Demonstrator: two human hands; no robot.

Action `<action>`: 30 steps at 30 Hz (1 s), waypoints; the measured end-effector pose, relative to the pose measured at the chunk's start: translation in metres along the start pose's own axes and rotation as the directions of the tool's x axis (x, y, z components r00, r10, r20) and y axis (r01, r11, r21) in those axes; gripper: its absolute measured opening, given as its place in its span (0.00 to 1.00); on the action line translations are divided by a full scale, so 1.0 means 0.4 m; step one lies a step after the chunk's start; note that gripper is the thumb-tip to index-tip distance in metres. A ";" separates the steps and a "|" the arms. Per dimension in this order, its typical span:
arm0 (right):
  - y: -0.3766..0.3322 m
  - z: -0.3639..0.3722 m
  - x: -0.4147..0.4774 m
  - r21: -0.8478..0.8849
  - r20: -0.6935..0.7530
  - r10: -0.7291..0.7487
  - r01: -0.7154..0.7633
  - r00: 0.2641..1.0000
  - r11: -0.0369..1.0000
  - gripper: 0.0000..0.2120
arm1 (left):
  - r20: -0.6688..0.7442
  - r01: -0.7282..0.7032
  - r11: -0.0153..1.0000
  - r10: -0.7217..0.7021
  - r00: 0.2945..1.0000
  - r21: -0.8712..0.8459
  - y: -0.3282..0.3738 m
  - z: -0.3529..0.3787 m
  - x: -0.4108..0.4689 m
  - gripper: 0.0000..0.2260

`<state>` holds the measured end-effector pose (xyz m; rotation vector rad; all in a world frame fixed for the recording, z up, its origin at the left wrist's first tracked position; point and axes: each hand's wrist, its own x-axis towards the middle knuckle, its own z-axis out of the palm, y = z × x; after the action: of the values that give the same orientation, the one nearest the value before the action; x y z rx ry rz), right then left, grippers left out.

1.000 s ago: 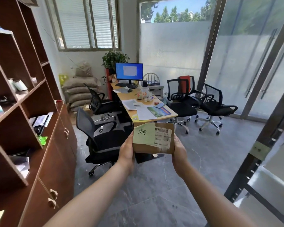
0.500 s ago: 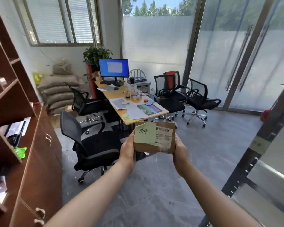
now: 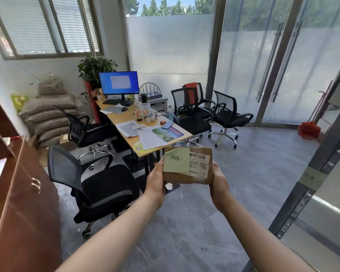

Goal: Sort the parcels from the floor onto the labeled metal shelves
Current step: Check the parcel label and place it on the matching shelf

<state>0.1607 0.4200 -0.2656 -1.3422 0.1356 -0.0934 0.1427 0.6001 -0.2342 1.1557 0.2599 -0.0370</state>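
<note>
Fingers [image 3: 159,169]: mostly hidden behind the load, so whether they lie spread or together cannot be told. Only the thumbs show, pressed flat along its two side edges.

Left hand [image 3: 155,180], right hand [image 3: 219,182]: one at each end of the small brown cardboard parcel [image 3: 187,178], which is held out in front, well above the grey tiled floor [image 3: 194,232], its face tilted up toward the person.

Parcel face: pale green sticky note [image 3: 176,160] with handwritten characters at left, white barcode label [image 3: 200,163] at right.

Change over the last second: the grip and the parcel are the same, but the person turns rightward. The reddish-brown wooden cabinet [image 3: 28,203] slides toward the left edge, and the dark perforated metal shelf upright [image 3: 302,201] with its pale tag [image 3: 311,178] comes further in at right.

Meaning, as a judgement: the carry is under way. The parcel is off the floor but not yet shelved, and the note remains to be matched against a shelf tag.
</note>
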 end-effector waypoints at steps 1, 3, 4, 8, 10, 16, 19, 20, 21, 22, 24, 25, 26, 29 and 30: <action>-0.002 -0.007 0.016 0.002 -0.012 -0.001 0.001 1.000 1.000 0.22 | 0.008 0.014 1.000 -0.014 1.000 0.015 -0.003 0.010 0.020 0.16; -0.010 -0.022 0.049 -0.003 -0.026 -0.003 0.003 1.000 1.000 0.23 | 0.027 0.033 0.998 -0.034 0.999 0.053 0.002 0.039 0.050 0.16; -0.016 -0.030 0.066 -0.005 -0.039 -0.012 0.012 0.999 1.000 0.24 | 0.047 0.030 0.998 -0.033 0.998 0.063 0.005 0.057 0.071 0.16; -0.055 -0.081 0.118 -0.010 -0.078 -0.044 0.043 0.996 0.999 0.24 | 0.159 0.009 0.997 -0.020 0.987 0.073 0.019 0.150 0.140 0.14; -0.076 -0.110 0.127 -0.009 -0.083 -0.076 0.076 0.994 0.997 0.23 | 0.206 0.002 0.996 -0.021 0.978 0.088 0.012 0.190 0.170 0.16; -0.088 -0.219 0.137 -0.068 -0.199 -0.095 0.083 0.975 0.994 0.21 | 0.314 -0.018 0.995 -0.013 0.949 0.093 -0.057 0.297 0.231 0.17; -0.086 -0.275 0.120 -0.059 -0.296 -0.067 0.051 0.953 0.997 0.21 | 0.365 0.012 0.995 -0.047 0.930 0.095 -0.107 0.346 0.239 0.15; -0.084 -0.293 0.113 -0.053 -0.325 -0.061 0.046 0.944 0.998 0.21 | 0.378 0.029 0.994 -0.066 0.923 0.103 -0.126 0.359 0.245 0.15; -0.082 -0.310 0.103 -0.049 -0.356 -0.062 0.047 0.933 0.998 0.22 | 0.407 0.044 0.992 -0.088 0.909 0.116 -0.144 0.374 0.249 0.16; -0.078 -0.326 0.095 -0.046 -0.382 -0.060 0.046 0.922 0.998 0.22 | 0.433 0.054 0.990 -0.104 0.895 0.127 -0.159 0.387 0.250 0.16; -0.073 -0.352 0.075 -0.032 -0.438 -0.058 0.049 0.897 0.998 0.22 | 0.464 0.081 0.987 -0.138 0.875 0.140 -0.187 0.412 0.254 0.17; -0.073 -0.361 0.062 -0.017 -0.468 -0.056 0.054 0.882 0.998 0.22 | 0.480 0.094 0.985 -0.151 0.864 0.142 -0.200 0.426 0.256 0.17; -0.072 -0.370 0.050 0.000 -0.494 -0.051 0.058 0.868 0.998 0.21 | 0.498 0.103 0.985 -0.161 0.852 0.141 -0.213 0.441 0.256 0.17; -0.063 -0.399 0.022 0.045 -0.568 -0.030 0.068 0.822 0.997 0.19 | 0.557 0.136 0.974 -0.215 0.802 0.181 -0.256 0.483 0.260 0.17; -0.058 -0.409 0.015 0.055 -0.593 -0.020 0.066 0.805 0.996 0.19 | 0.571 0.144 0.970 -0.233 0.787 0.197 -0.271 0.495 0.263 0.17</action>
<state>0.1419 0.2561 -0.2793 -1.2032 0.6285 -0.5572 0.2636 0.3873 -0.2803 1.2002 -0.1921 -0.5994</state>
